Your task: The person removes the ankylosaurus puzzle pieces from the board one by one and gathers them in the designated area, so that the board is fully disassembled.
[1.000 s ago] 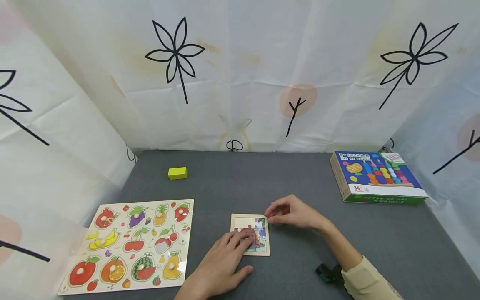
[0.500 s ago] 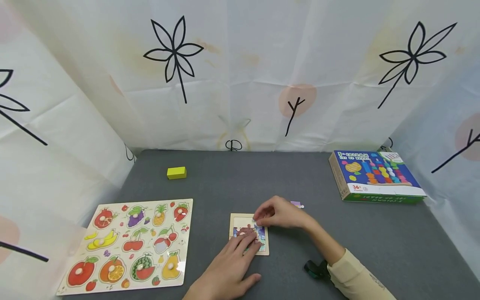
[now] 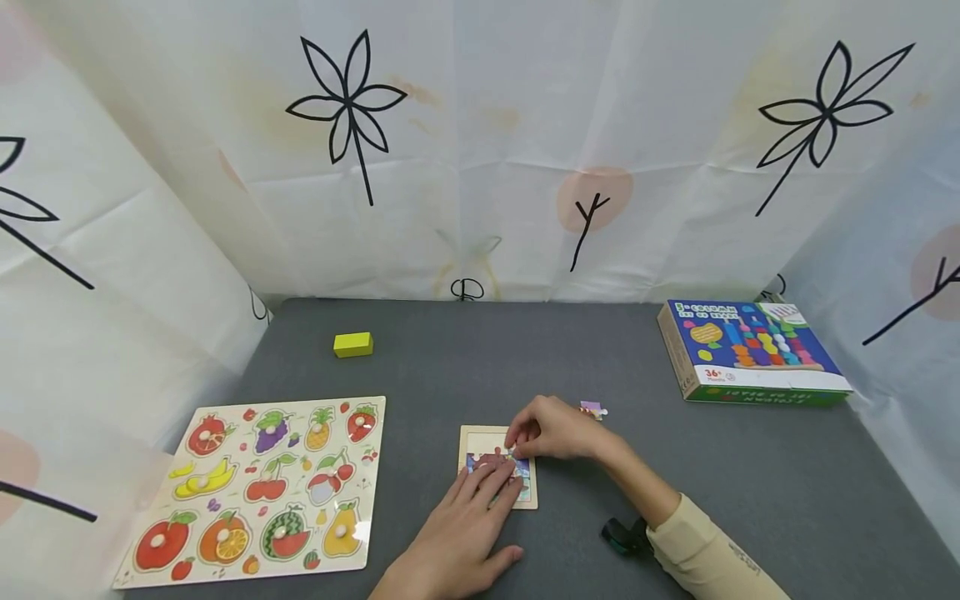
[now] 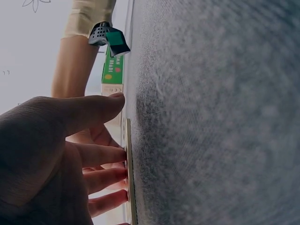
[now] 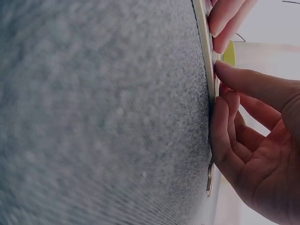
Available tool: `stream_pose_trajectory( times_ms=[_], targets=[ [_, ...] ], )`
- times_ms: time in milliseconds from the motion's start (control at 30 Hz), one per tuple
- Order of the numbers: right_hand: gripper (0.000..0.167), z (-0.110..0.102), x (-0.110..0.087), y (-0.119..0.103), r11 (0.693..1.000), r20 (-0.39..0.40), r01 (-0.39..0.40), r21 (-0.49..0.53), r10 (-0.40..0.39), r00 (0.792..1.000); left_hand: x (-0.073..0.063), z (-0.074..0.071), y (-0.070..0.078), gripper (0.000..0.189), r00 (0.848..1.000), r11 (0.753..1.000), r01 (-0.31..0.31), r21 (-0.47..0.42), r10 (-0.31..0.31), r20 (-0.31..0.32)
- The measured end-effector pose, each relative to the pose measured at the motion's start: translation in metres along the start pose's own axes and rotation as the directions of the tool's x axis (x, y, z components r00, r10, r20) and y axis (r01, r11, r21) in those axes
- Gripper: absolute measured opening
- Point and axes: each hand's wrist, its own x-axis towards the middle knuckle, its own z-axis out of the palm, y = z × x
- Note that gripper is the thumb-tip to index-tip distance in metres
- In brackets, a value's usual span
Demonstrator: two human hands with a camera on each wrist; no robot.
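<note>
A small jigsaw puzzle in a pale wooden frame (image 3: 531, 497) lies flat on the dark table in the head view, partly filled with coloured pieces. My left hand (image 3: 467, 527) lies over its lower part, fingers extended and fingertips resting on the pieces. At the upper right of the frame my right hand (image 3: 558, 429) pinches a puzzle piece (image 3: 512, 453), mostly hidden by the fingers. The right wrist view shows the thumb (image 5: 253, 84) and curled fingers at the frame's edge (image 5: 206, 47). A loose purple puzzle piece (image 3: 593, 409) lies just beyond the right hand.
A fruit peg board (image 3: 251, 492) lies at the left. Further back sits a yellow block (image 3: 353, 344). A blue and green toy box (image 3: 753, 350) stands at the back right. A black wrist device (image 3: 624, 537) sits by the right sleeve. White printed cloth surrounds the table.
My right hand has moved left from the frame's corner onto the puzzle, uncovering the loose piece behind it. My left hand has shifted slightly right, its fingers still on the pieces.
</note>
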Motion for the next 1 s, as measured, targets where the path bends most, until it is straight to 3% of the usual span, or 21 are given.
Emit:
stream_pose_trajectory(
  times_ms=[300,1000],
  targets=[
    [0.007,0.002,-0.005,-0.004,0.997,-0.052,-0.003,-0.079,-0.001,0.999,0.000,-0.002,-0.002,0.075,1.000,1.000,-0.001,-0.005,0.001,0.000],
    [0.013,0.002,-0.011,-0.004,0.997,-0.140,0.039,-0.063,-0.048,0.989,0.001,-0.002,-0.001,0.080,0.998,1.000,0.024,-0.009,-0.024,0.055]
  ],
)
